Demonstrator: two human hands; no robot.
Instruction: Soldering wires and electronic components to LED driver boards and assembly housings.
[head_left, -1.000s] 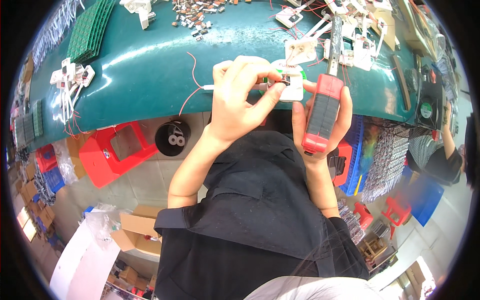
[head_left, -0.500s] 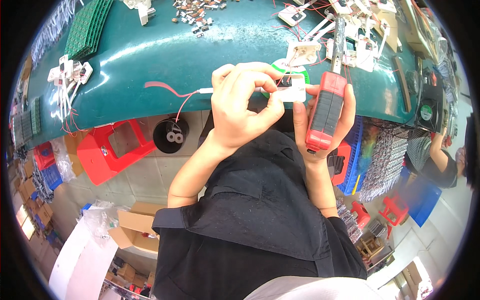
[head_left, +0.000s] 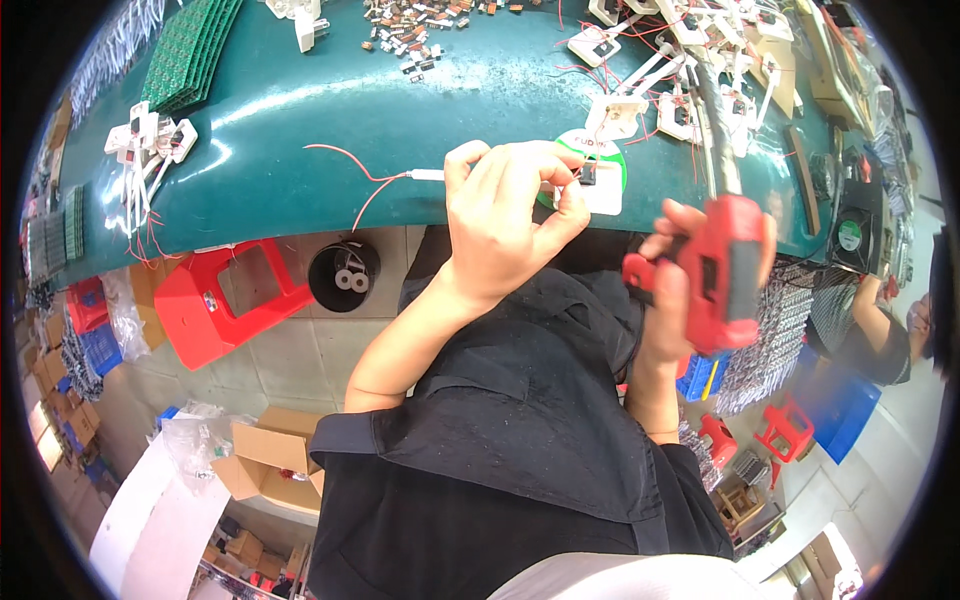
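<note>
My left hand [head_left: 512,215] is closed in a pinch on a small white plastic housing [head_left: 603,198], near a small black part in it. A thin white tube [head_left: 427,175] sticks out left of this hand, and red wires [head_left: 365,178] trail from its end. Behind the housing lies a round disc with a green rim [head_left: 590,142]. My right hand [head_left: 672,270], blurred by motion, is wrapped round a red and black gun-shaped tool [head_left: 735,275]. A long rod [head_left: 718,125] reaches from the tool toward the far side of the table.
White housings with red wires [head_left: 690,110] crowd the table's far right; more [head_left: 145,150] lie at left by green circuit boards [head_left: 190,55]. Small components [head_left: 410,35] lie at the back. Below the edge stand a red stool [head_left: 225,300] and black bin [head_left: 343,275]. A person's arm [head_left: 878,315] shows at right.
My right hand has moved right and toward me with the gun-shaped tool, away from the housing. The left hand stays pinched on the housing, shifted slightly right in the picture.
</note>
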